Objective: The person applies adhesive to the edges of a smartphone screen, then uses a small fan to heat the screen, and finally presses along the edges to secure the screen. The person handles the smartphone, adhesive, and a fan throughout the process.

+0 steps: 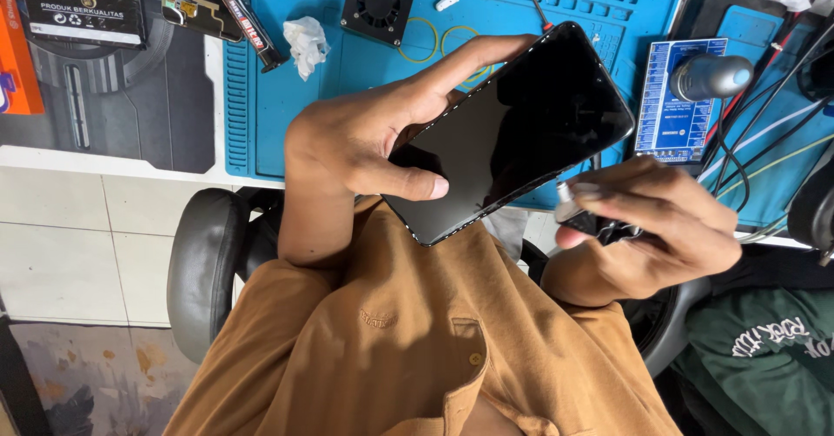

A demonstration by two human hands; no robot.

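Left hand (365, 145) wrapped around the flat black glass-fronted smartphone (512, 132), thumb pressed flat on the dark screen, fingers curled behind the far long edge, holding it tilted above the near edge of the blue silicone work mat (287, 97). Right hand (651, 223) pinched shut on a small black tool with a pale tip (578, 214), touching or just shy of the phone's lower corner; hard to tell which. Best kept this way: phone braced firm, thumb clear of the edge being worked, tip brought in shallow along the seam rather than stabbed at the glass. Behind the phone on the mat, a square black fan (378, 2), a crumpled white tissue (306, 43) and two thin yellow rings (439, 41). Right of the phone, a blue printed card (673, 123) and a grey rounded cylinder (711, 75) lying across it. Brown shirt (417, 340) below the phone.
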